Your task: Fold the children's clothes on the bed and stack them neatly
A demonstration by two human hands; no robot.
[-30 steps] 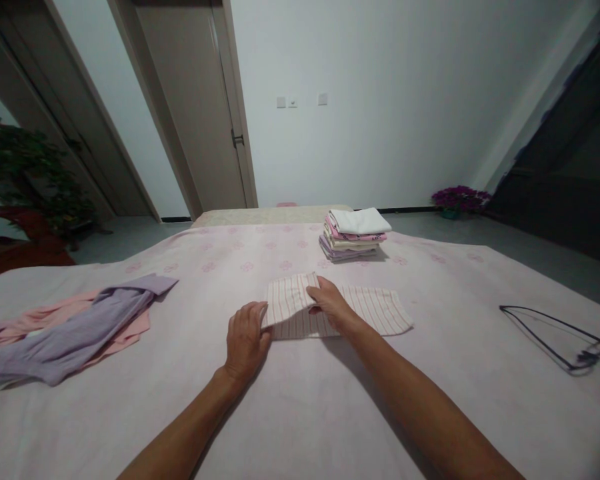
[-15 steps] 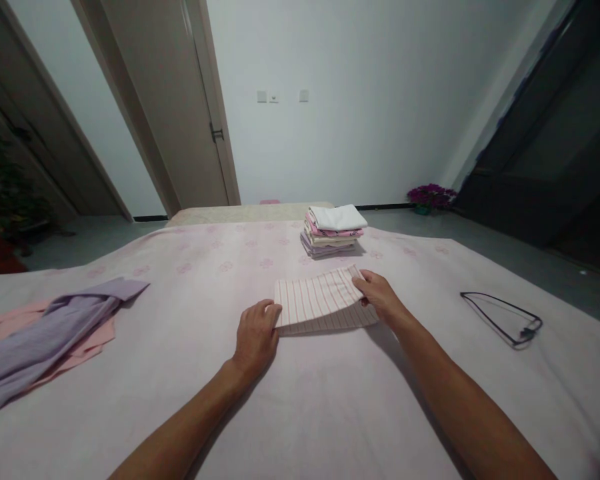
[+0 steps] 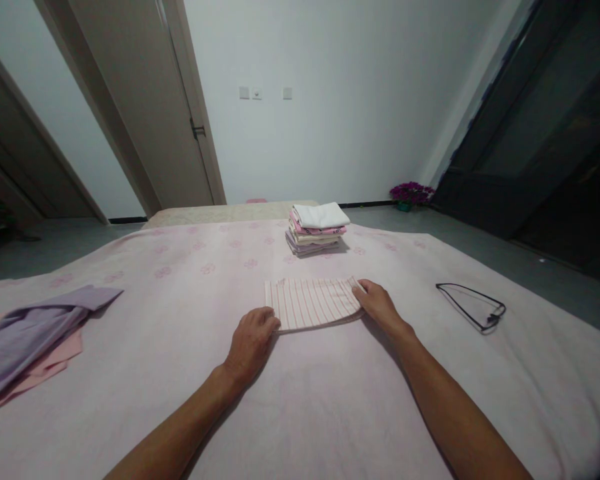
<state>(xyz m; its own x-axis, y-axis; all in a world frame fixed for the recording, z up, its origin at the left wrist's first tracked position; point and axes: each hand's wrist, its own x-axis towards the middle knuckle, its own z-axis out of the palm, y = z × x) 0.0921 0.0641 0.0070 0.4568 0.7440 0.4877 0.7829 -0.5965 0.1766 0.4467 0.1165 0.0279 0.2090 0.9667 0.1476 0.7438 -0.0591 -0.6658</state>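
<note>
A folded white cloth with thin pink stripes [image 3: 313,303] lies in the middle of the pale pink bed sheet [image 3: 190,373]. My left hand [image 3: 251,343] rests at the cloth's near left corner, fingers curled onto its edge. At the cloth's right end my right hand [image 3: 379,305] has its fingers closed on the fold. Behind the cloth stands a stack of folded clothes [image 3: 316,228], white on top.
A lilac garment [image 3: 35,330] lies over a pink garment [image 3: 50,360] at the left. A dark wire hanger [image 3: 473,307] lies at the right. Beyond the bed are a door [image 3: 145,107], a white wall and a pot of purple flowers [image 3: 410,195].
My right hand carried the cloth's upper layer from the left end over to the right, leaving it folded shorter. My left hand stayed at the left corner. The view turned rightward.
</note>
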